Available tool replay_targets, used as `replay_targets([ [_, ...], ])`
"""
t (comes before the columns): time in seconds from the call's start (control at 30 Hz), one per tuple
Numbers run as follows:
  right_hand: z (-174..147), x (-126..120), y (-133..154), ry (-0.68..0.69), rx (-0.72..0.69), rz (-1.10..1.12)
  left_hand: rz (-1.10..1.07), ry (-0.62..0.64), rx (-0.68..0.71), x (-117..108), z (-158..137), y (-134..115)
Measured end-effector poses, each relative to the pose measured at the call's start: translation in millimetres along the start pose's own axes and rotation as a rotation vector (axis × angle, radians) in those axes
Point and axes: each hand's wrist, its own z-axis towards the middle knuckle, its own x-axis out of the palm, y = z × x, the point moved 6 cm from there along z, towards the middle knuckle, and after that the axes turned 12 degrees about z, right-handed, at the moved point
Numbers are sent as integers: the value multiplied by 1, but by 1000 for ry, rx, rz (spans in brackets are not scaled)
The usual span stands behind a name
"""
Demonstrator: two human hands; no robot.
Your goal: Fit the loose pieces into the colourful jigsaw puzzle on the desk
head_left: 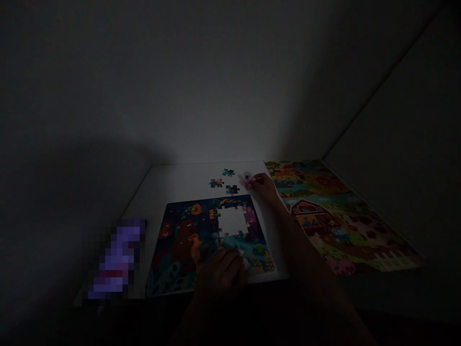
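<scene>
In dim light, a jigsaw puzzle (180,230) with forest animals lies on the white table, with a white gap in its upper right part. My right hand (265,187) reaches beyond the puzzle's far edge, its thumb and fingers pinching a purple puzzle piece (248,182) just over the table. My left hand (223,269) rests on the near edge of the puzzle, its fingers curled together; I see nothing in it, and its palm is hidden. Beyond the puzzle lie three loose pieces: a teal one (228,172), a pinkish one (216,183) and a dark blue one (232,189).
On the right lie a farm picture (345,235) and, behind it, a picture of wild animals (306,178). A blurred-out purple object (118,259) is at the left edge of the white table (173,180). Walls stand behind and at the right.
</scene>
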Motion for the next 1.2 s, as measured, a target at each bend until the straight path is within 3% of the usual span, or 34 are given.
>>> replay_targets([
  [0.3, 0, -4, 10, -129, -102, -304, -41, -34, -37, -2, -1, 0],
  [0.37, -3, 9, 18, -81, -173, -386, -30, -48, -35, -2, -2, 1],
  [0.47, -11, 39, 25, 100, -241, -542, -30, -71, -7, -1, -3, 0],
  [0.63, -20, 63, 16, 246, -142, -740, -30, -66, 4, -3, -1, -2],
  [0.77, -18, 63, 17, 279, -121, -691, -34, -65, 13, -2, -2, -2],
  [0.97, -13, 53, 19, 169, -71, -605, -17, -56, 22, 0, -2, -2],
  [1.2, -9, 45, 11, 153, -71, -267, -6, -46, 30, -2, -1, -4],
])
